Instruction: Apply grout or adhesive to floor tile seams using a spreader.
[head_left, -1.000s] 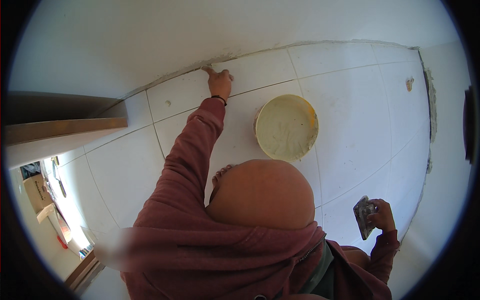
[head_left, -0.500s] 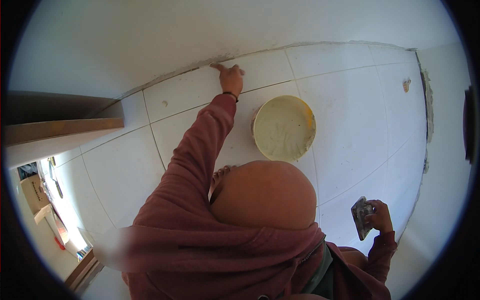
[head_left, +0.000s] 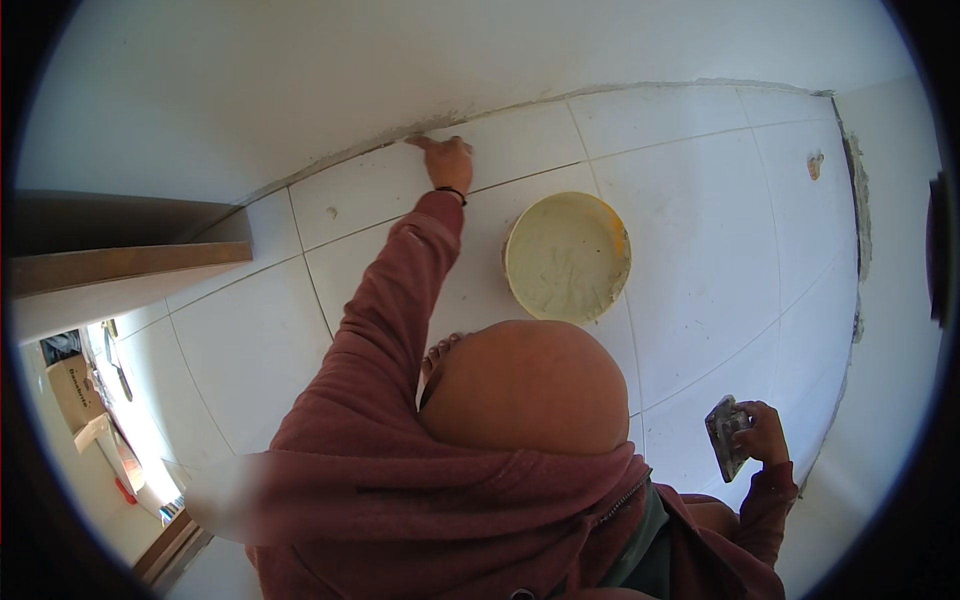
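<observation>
My left hand (head_left: 446, 163) reaches to the foot of the white wall. Its index finger is stretched out along the grey, rough joint (head_left: 350, 150) where the wall meets the white floor tiles; the fingers are apart and I see nothing held. Out to the right, my right hand (head_left: 762, 434) grips a small flat float (head_left: 727, 438), grey and crusted with dried mortar, held on edge above the tiles. Between the hands, in front of my bent knee, a round bucket (head_left: 569, 258) with a yellowish rim contains pale, creamy paste showing streaks.
A brown-edged wooden board or door (head_left: 130, 265) juts in from the left. Beyond it lie a cardboard box (head_left: 76, 392) and other items in bright light. The right wall has a rough, broken lower edge (head_left: 858, 240). A small brownish lump (head_left: 815, 165) is on the tiles at far right.
My left hand has slid a little to the left along the wall joint. The right hand with the float and the bucket stay nearly the same.
</observation>
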